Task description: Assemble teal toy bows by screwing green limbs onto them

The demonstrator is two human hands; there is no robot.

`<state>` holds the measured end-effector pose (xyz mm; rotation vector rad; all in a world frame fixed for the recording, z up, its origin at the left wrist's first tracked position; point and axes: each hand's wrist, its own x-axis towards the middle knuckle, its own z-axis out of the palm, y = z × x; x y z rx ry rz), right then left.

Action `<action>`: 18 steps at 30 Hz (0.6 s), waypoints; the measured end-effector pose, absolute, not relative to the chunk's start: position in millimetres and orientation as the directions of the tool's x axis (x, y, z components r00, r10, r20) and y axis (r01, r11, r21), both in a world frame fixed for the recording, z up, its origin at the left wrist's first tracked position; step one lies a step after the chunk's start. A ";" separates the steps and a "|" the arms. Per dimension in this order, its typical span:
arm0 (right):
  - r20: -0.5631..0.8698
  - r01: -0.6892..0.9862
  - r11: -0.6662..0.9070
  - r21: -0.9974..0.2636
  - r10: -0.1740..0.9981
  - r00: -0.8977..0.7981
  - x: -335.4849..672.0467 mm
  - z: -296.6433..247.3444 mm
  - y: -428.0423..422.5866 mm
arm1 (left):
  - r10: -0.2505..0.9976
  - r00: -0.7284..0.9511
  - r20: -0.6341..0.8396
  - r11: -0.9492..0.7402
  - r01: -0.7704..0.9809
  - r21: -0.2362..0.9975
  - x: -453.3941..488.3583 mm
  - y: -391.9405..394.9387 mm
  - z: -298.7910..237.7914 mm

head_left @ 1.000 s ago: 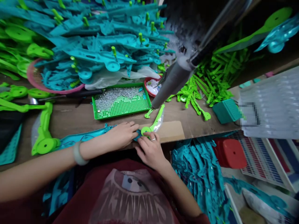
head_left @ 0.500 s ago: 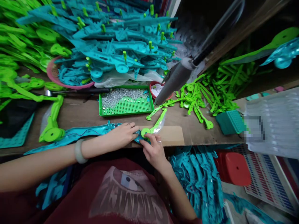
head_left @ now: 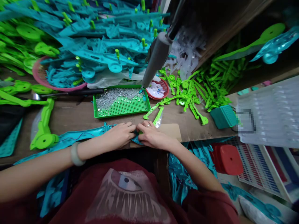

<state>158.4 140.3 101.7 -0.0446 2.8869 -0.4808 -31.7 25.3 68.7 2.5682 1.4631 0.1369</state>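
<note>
A long turquoise plastic shell (head_left: pixel 81 135) lies along the table's front edge, with a dark wire in its hollow. My left hand (head_left: pixel 120 135) is closed on the right end of this shell, fingers bent over it. My right hand (head_left: pixel 153 136) presses down beside it, its curled fingers wrapped over the round end of a lime-green plastic arm (head_left: pixel 158 116). Most of that round end is hidden under the fingers, where it sits on the turquoise shell. The arm's narrow end sticks out beyond the knuckles, with a clear film piece along it.
Behind my hands stands a green perforated tray (head_left: pixel 122 110) of small screws. A grey electric screwdriver (head_left: pixel 156 57) hangs above a red basket (head_left: pixel 167 90) of white pieces. Loose green arms (head_left: pixel 187 96) lie right; turquoise shells (head_left: pixel 98 46) are heaped behind. A hammer (head_left: pixel 70 92) rests left.
My right hand has moved up and over the round end of the green arm, covering it. My left hand stays on the turquoise shell. The whole view has shifted slightly.
</note>
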 end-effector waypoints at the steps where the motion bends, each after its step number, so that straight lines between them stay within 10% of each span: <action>1: -0.206 -0.004 0.941 -0.338 -0.078 -0.975 157.7 100.0 142.0 | 0.860 0.511 -0.006 -0.498 0.840 0.217 -32.7 25.6 68.6; 10: -0.030 0.094 0.833 -0.545 0.093 -0.995 172.9 84.4 140.5 | 0.861 0.506 0.040 -0.495 0.819 0.290 -36.5 25.9 63.5; 18: -0.050 0.139 0.981 -0.136 0.133 -0.990 153.2 79.7 115.9 | 0.861 0.504 0.067 -0.501 0.820 0.276 -40.5 22.5 69.8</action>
